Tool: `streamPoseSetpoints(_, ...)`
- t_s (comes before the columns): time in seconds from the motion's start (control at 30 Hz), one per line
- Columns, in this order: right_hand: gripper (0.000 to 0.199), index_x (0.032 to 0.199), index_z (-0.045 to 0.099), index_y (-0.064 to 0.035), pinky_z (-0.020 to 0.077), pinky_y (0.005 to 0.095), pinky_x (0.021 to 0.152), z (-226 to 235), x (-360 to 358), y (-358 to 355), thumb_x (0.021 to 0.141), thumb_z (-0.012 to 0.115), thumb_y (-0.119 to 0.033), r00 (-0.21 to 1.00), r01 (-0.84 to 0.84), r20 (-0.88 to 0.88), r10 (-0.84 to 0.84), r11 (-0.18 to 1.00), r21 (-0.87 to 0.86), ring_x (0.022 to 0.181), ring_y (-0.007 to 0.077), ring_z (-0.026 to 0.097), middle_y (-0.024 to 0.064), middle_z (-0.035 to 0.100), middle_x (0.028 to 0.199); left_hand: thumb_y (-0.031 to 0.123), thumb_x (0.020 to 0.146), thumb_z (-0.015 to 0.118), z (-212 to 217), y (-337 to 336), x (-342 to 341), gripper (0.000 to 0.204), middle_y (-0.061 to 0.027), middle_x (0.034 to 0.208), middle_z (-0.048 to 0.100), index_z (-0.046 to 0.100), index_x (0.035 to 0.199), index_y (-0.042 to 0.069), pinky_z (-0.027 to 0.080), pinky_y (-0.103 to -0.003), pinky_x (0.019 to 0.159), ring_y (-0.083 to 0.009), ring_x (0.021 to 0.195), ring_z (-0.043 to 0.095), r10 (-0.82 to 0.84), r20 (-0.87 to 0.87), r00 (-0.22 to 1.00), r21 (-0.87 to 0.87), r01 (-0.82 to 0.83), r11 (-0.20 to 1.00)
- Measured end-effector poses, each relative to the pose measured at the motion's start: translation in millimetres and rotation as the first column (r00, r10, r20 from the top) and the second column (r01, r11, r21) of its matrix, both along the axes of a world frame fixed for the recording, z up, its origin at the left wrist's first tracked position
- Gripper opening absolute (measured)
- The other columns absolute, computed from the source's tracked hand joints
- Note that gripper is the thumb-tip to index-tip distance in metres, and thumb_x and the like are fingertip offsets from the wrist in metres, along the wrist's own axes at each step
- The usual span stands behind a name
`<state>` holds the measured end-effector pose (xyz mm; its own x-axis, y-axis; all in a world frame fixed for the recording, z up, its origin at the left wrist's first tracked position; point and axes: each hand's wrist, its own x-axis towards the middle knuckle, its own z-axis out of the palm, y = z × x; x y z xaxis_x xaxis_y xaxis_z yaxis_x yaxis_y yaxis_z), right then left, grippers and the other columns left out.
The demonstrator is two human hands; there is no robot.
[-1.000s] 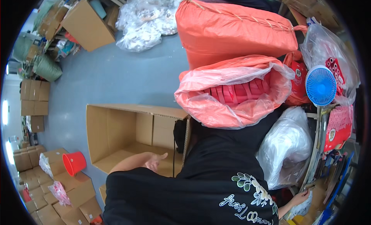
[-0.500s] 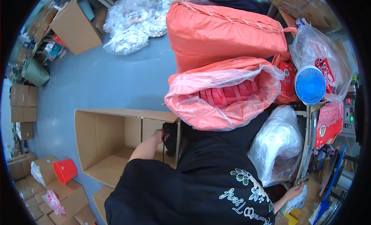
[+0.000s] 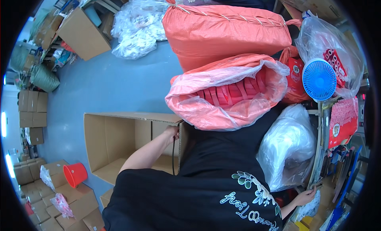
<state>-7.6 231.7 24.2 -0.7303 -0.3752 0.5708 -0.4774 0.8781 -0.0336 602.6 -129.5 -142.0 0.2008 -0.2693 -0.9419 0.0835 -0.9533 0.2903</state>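
Note:
On the left, an opened brown cardboard box (image 3: 105, 145) lies on its side, its opening toward me. My left hand (image 3: 172, 131) is inside its right end, closed, by the upper edge. A thin black cord (image 3: 173, 155) hangs down from that hand; the fingertips are partly hidden. At the lower right, my right hand (image 3: 304, 197) rests at the edge of a cluttered worktable (image 3: 327, 191), its fingers pinched around something small and dark that I cannot make out. In front of me stands an open pink woven sack (image 3: 190, 106) with a clear liner, holding red strapped bundles (image 3: 226, 95).
Behind the open sack lies a full, stitched pink sack (image 3: 226, 32). A blue fan (image 3: 319, 79) and a bulky clear plastic bag (image 3: 283, 147) are on the right. A red bucket (image 3: 75, 175) and stacked cartons (image 3: 71, 195) stand at the lower left.
My left hand has moved slightly up and right in the box; the black bundle beside it no longer shows, only the cord. My right hand stays at the table edge. The view has shifted slightly.

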Motion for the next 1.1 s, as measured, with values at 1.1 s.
streamPoseSetpoints(1.1,0.027,0.116,0.060,-0.0015,0.0426,0.0353,0.096,33.2,49.0,-33.2,0.090,0.059,-0.006,0.999,0.006,0.033,0.016,0.818,-0.576,0.114,0.0336,0.053,0.0174,0.053,0.122,0.035,0.095,0.055,174.1,-108.9,-136.3,0.040,-0.0044,0.101,0.068,0.062,0.120,0.005,0.052,-0.030,0.068,-0.0126,0.083,0.064,-0.498,-0.425,-0.756,-0.206,0.617,-0.760)
